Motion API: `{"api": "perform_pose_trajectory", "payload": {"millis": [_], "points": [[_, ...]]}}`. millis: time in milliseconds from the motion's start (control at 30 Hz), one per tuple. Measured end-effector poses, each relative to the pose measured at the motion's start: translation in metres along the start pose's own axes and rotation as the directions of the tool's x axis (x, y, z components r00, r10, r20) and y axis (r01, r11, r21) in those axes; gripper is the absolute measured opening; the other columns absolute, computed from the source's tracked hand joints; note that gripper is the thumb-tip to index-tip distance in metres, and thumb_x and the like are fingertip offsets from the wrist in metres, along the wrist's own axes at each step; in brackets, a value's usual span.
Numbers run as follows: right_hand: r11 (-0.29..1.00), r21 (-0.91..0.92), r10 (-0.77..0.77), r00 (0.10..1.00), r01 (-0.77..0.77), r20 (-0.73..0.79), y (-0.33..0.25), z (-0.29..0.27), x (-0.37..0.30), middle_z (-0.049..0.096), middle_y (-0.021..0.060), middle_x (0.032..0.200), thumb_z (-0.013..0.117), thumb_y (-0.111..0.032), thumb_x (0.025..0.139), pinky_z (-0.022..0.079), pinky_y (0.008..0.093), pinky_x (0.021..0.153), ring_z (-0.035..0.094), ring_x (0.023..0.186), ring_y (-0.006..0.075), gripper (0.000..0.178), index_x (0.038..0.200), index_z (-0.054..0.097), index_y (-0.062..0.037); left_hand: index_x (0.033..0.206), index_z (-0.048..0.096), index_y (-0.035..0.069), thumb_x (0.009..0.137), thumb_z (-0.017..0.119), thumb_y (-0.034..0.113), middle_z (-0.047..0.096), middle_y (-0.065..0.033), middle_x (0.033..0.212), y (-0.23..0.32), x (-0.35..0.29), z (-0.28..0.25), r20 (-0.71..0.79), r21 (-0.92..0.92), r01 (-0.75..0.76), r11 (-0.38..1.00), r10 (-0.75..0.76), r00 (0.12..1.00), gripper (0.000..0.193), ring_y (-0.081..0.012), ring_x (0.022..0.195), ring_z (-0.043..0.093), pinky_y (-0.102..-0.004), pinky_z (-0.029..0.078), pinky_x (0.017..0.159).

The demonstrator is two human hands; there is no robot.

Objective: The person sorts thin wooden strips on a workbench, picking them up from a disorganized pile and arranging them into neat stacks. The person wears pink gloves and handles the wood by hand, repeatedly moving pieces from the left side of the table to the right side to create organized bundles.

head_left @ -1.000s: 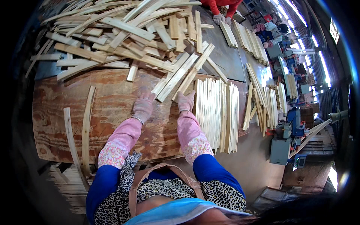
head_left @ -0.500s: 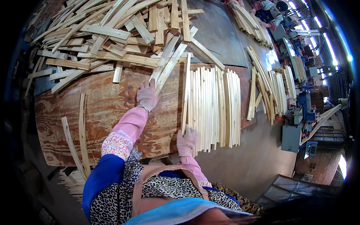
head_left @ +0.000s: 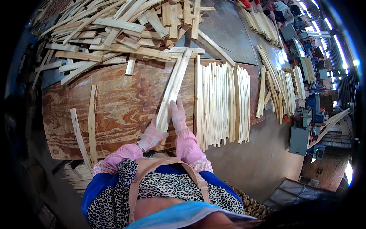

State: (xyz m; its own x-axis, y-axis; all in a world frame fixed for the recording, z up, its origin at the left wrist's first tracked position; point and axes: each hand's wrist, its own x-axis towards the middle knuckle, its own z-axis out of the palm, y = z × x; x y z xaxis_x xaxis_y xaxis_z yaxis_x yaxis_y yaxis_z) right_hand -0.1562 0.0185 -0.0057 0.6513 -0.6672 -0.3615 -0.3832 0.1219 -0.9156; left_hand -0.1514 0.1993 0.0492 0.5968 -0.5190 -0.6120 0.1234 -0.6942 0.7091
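Observation:
A pair of pale wooden strips lies together at a slant in front of me, the far end reaching toward the pile. My left hand, in a light knitted glove, is closed around their near end and slightly blurred. Against their right edge rests my right hand, gloved too, with fingers stretched out along the wood. Just to the right stands a row of strips laid side by side, one longer strip at its left edge.
A jumbled heap of wooden pieces covers the table's far left. Two strips overhang the brown plywood top at left. More strips lie to the right, near grey machines. Another person's red sleeve shows far off.
My left hand has drawn the pair of strips nearer, away from the heap. My right hand has left the row's near end and moved left to the strips' side.

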Motion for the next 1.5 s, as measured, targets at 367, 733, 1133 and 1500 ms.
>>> {"api": "perform_pose_trajectory", "payload": {"millis": [367, 733, 1133, 1500], "points": [[0.302, -0.950, -0.567, 0.816, 0.080, -0.112, 0.042, -0.111, -0.059, 0.066, 0.0186, 0.128, 0.076, -0.034, 0.087, 0.047, 0.0491, 0.105, 0.061, 0.117, 0.0374, 0.058, 0.138, 0.062, -0.0094, 0.150, 0.051, 0.021, 0.085, 0.075, 0.042, 0.061, -0.0092, 0.119, -0.092, -0.018, -0.052, -0.372, 0.624, 0.001, 0.781, 0.295, 0.880, 0.072, -0.0309, 0.102, 0.063, -0.0451, 0.051, 0.088], [0.240, -0.970, -0.433, 0.892, -0.027, -0.132, 0.055, -0.111, -0.051, 0.057, 0.0185, 0.145, 0.076, -0.036, 0.085, 0.040, 0.0500, 0.112, 0.051, 0.133, 0.0402, 0.069, 0.145, 0.055, -0.0102, 0.142, 0.059, 0.022, 0.074, 0.083, 0.030, 0.059, -0.0060, 0.111, -0.162, -0.052, -0.090, -0.579, 0.702, 0.063, 0.709, 0.516, 0.631, 0.072, -0.0291, 0.099, 0.063, -0.0486, 0.051, 0.087], [0.331, -0.940, -0.455, 0.886, 0.079, -0.085, 0.049, -0.106, -0.057, 0.066, 0.0263, 0.122, 0.072, -0.038, 0.088, 0.048, 0.0519, 0.099, 0.060, 0.113, 0.0461, 0.053, 0.126, 0.062, -0.0018, 0.151, 0.050, 0.022, 0.081, 0.081, 0.036, 0.058, -0.0099, 0.118, -0.321, -0.169, -0.248, -0.944, 0.232, 0.714, 0.661, -0.023, 0.328, 0.078, -0.0309, 0.113, 0.059, -0.0456, 0.053, 0.094], [0.287, -0.952, -0.479, 0.876, 0.108, -0.045, 0.011, -0.066, -0.060, 0.058, 0.0277, 0.141, 0.078, -0.030, 0.087, 0.042, 0.0486, 0.113, 0.052, 0.132, 0.0440, 0.074, 0.150, 0.049, -0.0029, 0.150, 0.053, 0.008, 0.096, 0.067, 0.040, 0.062, -0.0150, 0.144, -0.186, -0.014, -0.358, -0.807, -0.320, 0.038, 0.947, -0.293, 0.512, 0.064, -0.0290, 0.130, 0.060, -0.0411, 0.046, 0.109]]}}
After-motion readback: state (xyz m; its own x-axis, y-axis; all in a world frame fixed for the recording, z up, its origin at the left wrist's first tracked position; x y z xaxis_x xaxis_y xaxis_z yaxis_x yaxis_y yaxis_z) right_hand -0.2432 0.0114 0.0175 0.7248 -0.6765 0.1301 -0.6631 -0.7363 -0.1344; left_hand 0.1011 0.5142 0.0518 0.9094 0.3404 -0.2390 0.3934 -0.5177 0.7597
